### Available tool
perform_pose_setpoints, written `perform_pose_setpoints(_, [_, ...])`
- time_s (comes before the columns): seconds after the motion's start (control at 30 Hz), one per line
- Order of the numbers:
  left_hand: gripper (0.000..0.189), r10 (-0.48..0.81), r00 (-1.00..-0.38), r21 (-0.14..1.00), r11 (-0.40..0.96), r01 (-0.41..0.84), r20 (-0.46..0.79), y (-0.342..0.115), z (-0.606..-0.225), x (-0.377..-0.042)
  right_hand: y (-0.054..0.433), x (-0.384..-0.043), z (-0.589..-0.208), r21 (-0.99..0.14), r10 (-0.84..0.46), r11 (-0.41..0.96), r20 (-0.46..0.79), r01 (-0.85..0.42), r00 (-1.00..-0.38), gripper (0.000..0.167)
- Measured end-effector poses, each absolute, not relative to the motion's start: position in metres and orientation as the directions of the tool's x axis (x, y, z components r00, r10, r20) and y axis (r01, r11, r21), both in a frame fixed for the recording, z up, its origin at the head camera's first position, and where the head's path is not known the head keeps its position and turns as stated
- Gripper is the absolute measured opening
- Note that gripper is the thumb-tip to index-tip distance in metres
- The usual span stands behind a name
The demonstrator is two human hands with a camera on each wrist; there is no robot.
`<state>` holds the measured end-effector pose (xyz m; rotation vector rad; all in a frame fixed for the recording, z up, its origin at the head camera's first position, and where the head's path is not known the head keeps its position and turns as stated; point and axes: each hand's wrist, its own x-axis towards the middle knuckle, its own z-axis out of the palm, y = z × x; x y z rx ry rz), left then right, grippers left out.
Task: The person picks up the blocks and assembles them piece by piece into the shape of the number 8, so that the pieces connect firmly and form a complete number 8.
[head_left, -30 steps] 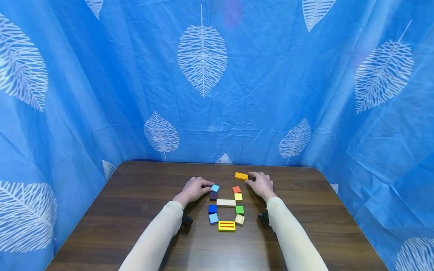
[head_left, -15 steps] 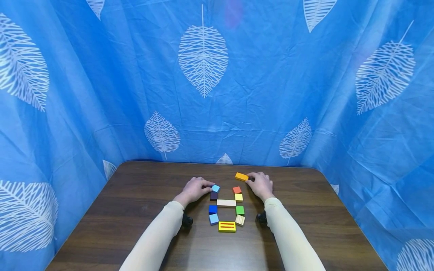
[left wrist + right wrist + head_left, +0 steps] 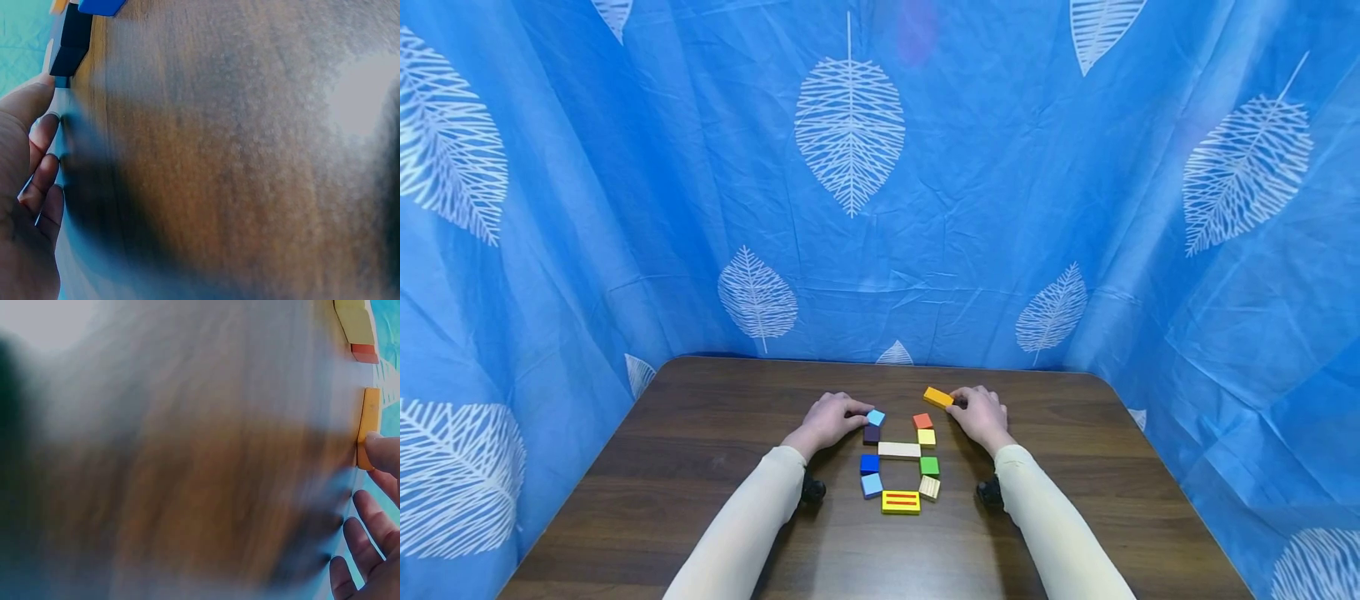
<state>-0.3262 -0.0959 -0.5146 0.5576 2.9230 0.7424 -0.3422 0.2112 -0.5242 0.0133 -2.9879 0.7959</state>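
My left hand (image 3: 829, 419) pinches a small light blue block (image 3: 876, 417) between thumb and index finger. That block sits at the far end of a dark block (image 3: 872, 436); in the left wrist view it is mostly hidden behind the thumb and the dark block (image 3: 70, 42). With thumb and index finger, my right hand (image 3: 982, 413) holds the right end of a long orange block (image 3: 937, 397), which lies at a slant. The right wrist view shows the thumb on the orange block (image 3: 369, 415) and the other fingers spread below. A red-orange block (image 3: 922, 421) is nearby, apart from it.
Nearer stand a yellow block (image 3: 927, 437), a cream bar (image 3: 899, 451), a blue block (image 3: 869, 464), a green block (image 3: 929, 466), another light blue block (image 3: 872, 486), a striped wooden block (image 3: 929, 488) and a yellow red-striped block (image 3: 901, 502). A blue curtain (image 3: 962, 208) hangs behind the table (image 3: 730, 475).
My right hand has shifted slightly right and nearer, and the orange block has come with it, turning to a steeper slant. The left hand and its light blue block have stayed almost still.
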Motion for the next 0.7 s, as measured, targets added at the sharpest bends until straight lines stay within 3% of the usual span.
perform_pose_setpoints(0.7, [0.030,0.348,-0.937,0.486,0.815,0.314,0.022,-0.095,-0.515,-0.325,0.242,-0.307,-0.522,-0.479,-0.053,0.875,0.047,-0.069,-0.997,0.030])
